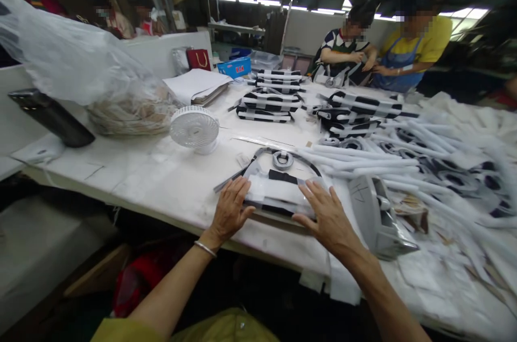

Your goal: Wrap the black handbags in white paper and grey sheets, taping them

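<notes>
A black bag (278, 191) wrapped with a white band and clear film lies near the table's front edge. Its dark strap arches behind it around a small wrapped roll (282, 159). My left hand (233, 207) rests at the bag's left end, fingers stretched out. At the right end lies my right hand (325, 213), its fingers spread and the thumb toward the bag's front edge. Both hands touch the wrapping without gripping it. Right of my right hand stands a grey, metal-edged device (375, 218) that looks like a tape dispenser.
Stacks of wrapped black bags (269, 105) sit farther back, with more bags (359, 110) and white foam tubes (363, 161) to the right. A white fan (194, 127), a dark bottle (52, 118) and a plastic sack (129, 110) occupy the left. Two people work across the table.
</notes>
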The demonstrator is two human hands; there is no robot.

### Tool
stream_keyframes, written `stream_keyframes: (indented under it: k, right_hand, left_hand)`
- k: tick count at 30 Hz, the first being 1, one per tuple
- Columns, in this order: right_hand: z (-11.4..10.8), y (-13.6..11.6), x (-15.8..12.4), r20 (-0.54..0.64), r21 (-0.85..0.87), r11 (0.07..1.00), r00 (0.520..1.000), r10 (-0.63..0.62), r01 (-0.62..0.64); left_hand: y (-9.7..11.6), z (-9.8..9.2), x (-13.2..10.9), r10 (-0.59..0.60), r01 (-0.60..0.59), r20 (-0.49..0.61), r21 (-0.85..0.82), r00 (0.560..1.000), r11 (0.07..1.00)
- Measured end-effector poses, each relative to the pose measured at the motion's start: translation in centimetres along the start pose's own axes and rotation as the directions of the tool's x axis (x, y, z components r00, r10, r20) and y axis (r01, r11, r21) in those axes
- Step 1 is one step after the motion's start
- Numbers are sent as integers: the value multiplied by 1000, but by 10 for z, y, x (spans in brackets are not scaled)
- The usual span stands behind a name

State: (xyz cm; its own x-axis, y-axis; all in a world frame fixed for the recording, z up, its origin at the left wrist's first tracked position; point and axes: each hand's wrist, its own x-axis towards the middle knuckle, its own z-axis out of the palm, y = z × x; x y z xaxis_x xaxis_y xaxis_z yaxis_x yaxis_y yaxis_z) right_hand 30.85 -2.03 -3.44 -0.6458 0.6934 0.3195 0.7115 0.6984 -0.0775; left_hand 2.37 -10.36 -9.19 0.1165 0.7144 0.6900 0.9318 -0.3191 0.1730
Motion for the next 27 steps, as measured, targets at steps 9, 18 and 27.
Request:
stream_keyframes:
  k: [9,18,27]
  right_hand:
    - [30,-15,-3,146,-80,997,989,15,-3]
    - [35,-25,-4,140,-91,994,988,71,-58]
    - [13,-16,6,272,-9,998,960,65,-65]
  left_hand:
    - [-7,-2,-4,28,-24,203,-21,979,999]
    - [-23,2,-4,0,11,163,-65,987,998]
    - [-48,0,-6,109,-82,150,-174,983,981]
